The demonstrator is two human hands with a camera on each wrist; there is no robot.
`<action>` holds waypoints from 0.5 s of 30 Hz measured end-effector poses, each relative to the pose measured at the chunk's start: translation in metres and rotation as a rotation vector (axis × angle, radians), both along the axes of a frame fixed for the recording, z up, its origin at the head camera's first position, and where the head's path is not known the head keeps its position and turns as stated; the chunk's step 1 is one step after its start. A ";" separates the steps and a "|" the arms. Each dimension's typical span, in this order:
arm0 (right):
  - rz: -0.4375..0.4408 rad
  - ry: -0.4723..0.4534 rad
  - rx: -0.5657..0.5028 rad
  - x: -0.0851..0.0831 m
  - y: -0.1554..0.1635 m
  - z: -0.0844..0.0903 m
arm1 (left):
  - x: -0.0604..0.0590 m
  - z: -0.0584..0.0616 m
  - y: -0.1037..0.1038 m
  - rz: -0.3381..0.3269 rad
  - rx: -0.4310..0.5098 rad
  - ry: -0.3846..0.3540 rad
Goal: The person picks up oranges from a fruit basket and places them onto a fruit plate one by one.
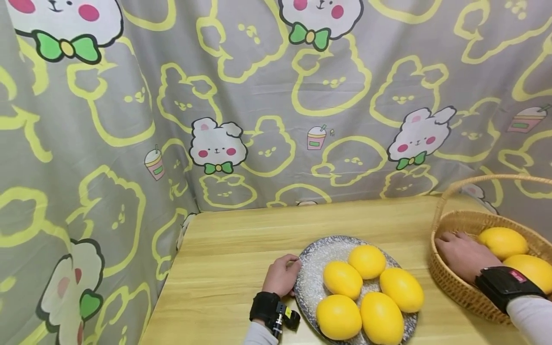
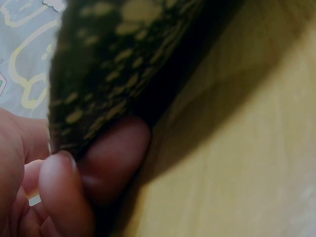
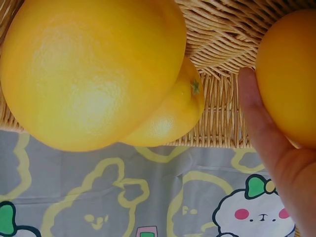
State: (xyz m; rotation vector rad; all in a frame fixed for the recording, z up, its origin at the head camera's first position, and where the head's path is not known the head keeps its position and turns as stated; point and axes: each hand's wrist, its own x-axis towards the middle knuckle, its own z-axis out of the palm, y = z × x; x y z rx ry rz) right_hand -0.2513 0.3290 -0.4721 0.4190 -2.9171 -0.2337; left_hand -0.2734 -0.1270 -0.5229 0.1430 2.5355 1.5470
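My left hand point(image 1: 281, 275) grips the left rim of a speckled grey plate point(image 1: 312, 261). In the left wrist view, fingertips point(image 2: 118, 153) press against the plate's dark underside point(image 2: 108, 74), close over the table. Several yellow oranges point(image 1: 381, 316) sit together on the plate. At the right, my right hand point(image 1: 463, 254) reaches down into a wicker basket point(image 1: 453, 285). There it holds an orange point(image 3: 291, 74), the thumb lying along its side in the right wrist view; the hand hides this fruit in the head view. Two more oranges point(image 1: 503, 243) lie beside that hand.
The basket's tall arched handle point(image 1: 496, 178) rises over its opening. Both plate and basket stand on a wooden table point(image 1: 224, 273). A grey curtain point(image 1: 267, 96) with cartoon bears hangs along the table's back and left sides.
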 end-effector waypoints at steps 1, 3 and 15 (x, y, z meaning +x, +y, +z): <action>0.005 -0.003 0.007 -0.001 0.001 0.000 | 0.000 0.000 0.000 -0.003 0.004 0.001; 0.003 -0.024 0.018 -0.001 0.004 -0.001 | 0.000 -0.001 0.001 -0.006 0.010 0.005; -0.086 -0.236 -0.079 -0.020 0.015 0.002 | -0.003 -0.001 -0.005 0.017 0.018 0.014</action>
